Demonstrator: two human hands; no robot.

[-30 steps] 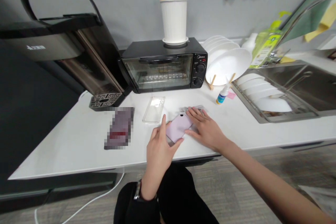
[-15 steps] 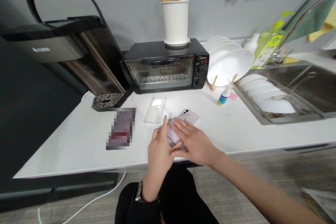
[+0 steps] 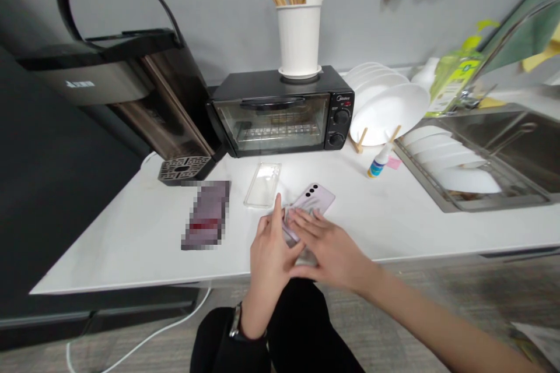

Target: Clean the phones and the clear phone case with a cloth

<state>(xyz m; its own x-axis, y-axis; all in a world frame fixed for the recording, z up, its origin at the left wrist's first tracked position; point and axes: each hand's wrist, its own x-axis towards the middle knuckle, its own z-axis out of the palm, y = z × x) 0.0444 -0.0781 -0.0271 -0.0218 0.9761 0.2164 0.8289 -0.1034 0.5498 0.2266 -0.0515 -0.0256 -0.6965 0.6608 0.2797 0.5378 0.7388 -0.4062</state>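
A pale lilac phone (image 3: 324, 197) lies back up on the white counter, its camera lenses at the far end. My left hand (image 3: 272, 253) steadies the phone's near left side, thumb toward it and index finger stretched forward. Across the phone's back, my right hand (image 3: 335, 250) presses a thin greyish cloth (image 3: 308, 257) with its fingers; much of the cloth is hidden beneath that hand. A clear phone case (image 3: 263, 185) rests just beyond my left hand. Farther left is a dark purple flat thing (image 3: 206, 215), blurred into blocks. A small spray bottle (image 3: 378, 162) stands to the right.
Behind the phone sits a black toaster oven (image 3: 280, 84) with a white cup (image 3: 300, 38) of chopsticks on top. A water dispenser (image 3: 131, 81) stands at left. White plates (image 3: 387, 113) and a sink (image 3: 441, 201) are at right. The counter's front edge (image 3: 153, 282) runs near my knees.
My right hand has shifted slightly toward me and right over the phone, uncovering more of its camera end. My left hand stays at the phone's side. The view has moved a little.
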